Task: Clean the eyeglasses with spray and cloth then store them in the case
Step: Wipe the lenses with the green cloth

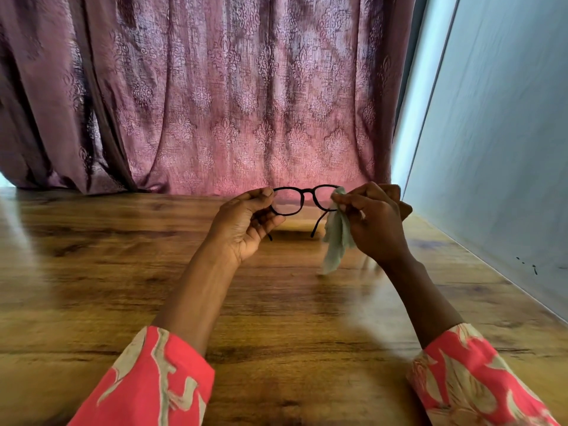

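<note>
Dark-framed eyeglasses are held up above the wooden table, arms unfolded and pointing toward me. My left hand pinches the left end of the frame. A pale green cloth is pinched in my right hand against the right lens, and the rest of the cloth hangs down below the fingers. The right lens is mostly covered by cloth and fingers. No spray bottle or case is in view.
A patterned mauve curtain hangs along the table's far edge. A pale wall runs along the table's right side. Red patterned sleeves cover both forearms near the bottom of the view.
</note>
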